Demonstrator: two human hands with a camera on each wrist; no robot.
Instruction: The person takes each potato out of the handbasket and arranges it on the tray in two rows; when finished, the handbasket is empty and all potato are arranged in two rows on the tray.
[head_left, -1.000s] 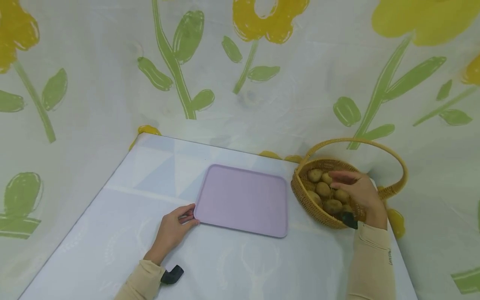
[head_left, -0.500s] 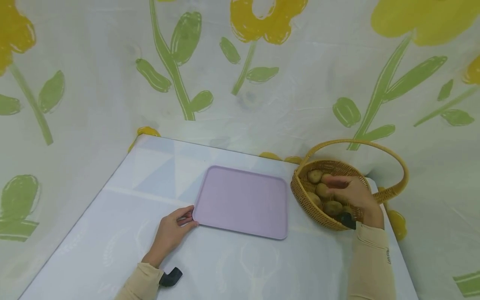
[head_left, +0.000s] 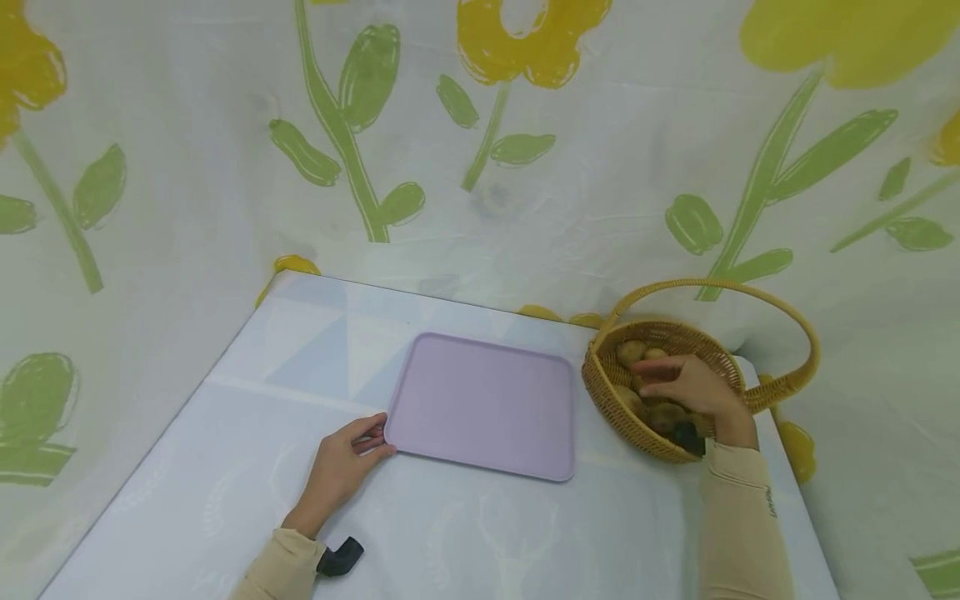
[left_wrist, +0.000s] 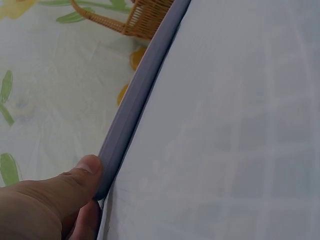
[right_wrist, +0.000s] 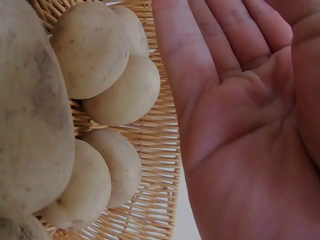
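Note:
A lilac rectangular tray [head_left: 480, 408] lies flat on the table. My left hand [head_left: 341, 467] pinches its near left corner; in the left wrist view the thumb presses on the tray's rim [left_wrist: 130, 110]. To the tray's right stands a wicker basket [head_left: 618, 421] with a tall arched handle, holding several potatoes [head_left: 631, 353]. Inside the handle's arch, my right hand [head_left: 693, 387] hovers over the potatoes and covers some of them. Seen from the right wrist, its palm [right_wrist: 235, 135] is bare, with the fingers extended and several potatoes [right_wrist: 90, 50] beside it.
The table [head_left: 420, 533] has a pale cover with blue triangles and ends at a back edge just behind the tray and basket. A hanging cloth [head_left: 585, 208] with printed flowers surrounds it. The basket's handle [head_left: 806, 358] arches above the right hand.
The right hand has moved left and slightly down over the potatoes in the basket. The left hand stays at the tray's corner, and the tray and basket have not moved.

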